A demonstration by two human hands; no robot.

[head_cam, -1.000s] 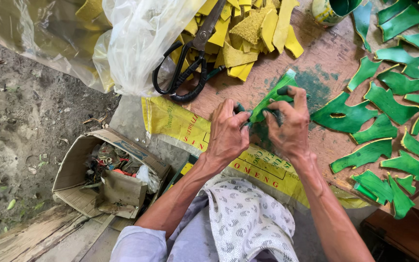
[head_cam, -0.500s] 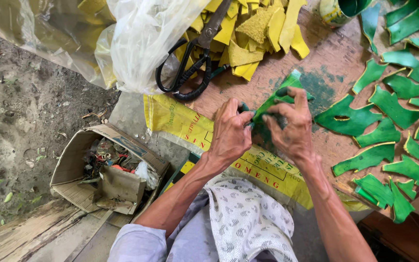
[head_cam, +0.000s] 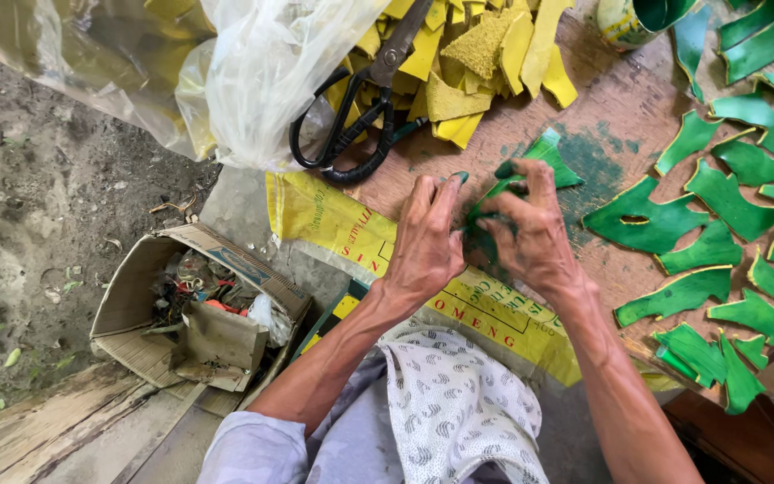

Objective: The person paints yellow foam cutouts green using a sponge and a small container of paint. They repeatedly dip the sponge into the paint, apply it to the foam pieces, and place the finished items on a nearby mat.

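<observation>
Both hands meet over a wooden work board (head_cam: 620, 116) and grip one curved green strip (head_cam: 544, 152) with a yellow edge. My left hand (head_cam: 425, 237) pinches its near end, fingers stained green. My right hand (head_cam: 530, 233) holds the strip's middle from the right, fingers bent around it. Large black scissors (head_cam: 360, 108) lie on the board just beyond my left hand, handles toward me.
Several cut green pieces (head_cam: 718, 197) lie spread on the board's right side. Yellow offcuts (head_cam: 481, 45) are heaped behind the scissors, beside a clear plastic bag (head_cam: 270, 63). A yellow printed sack (head_cam: 333, 220) hangs over the board's edge. An open cardboard box (head_cam: 190, 314) of scraps sits on the ground at left.
Both hands stay on the green strip, working it with only small finger shifts. The view has drifted slightly; nothing was let go or picked up.
</observation>
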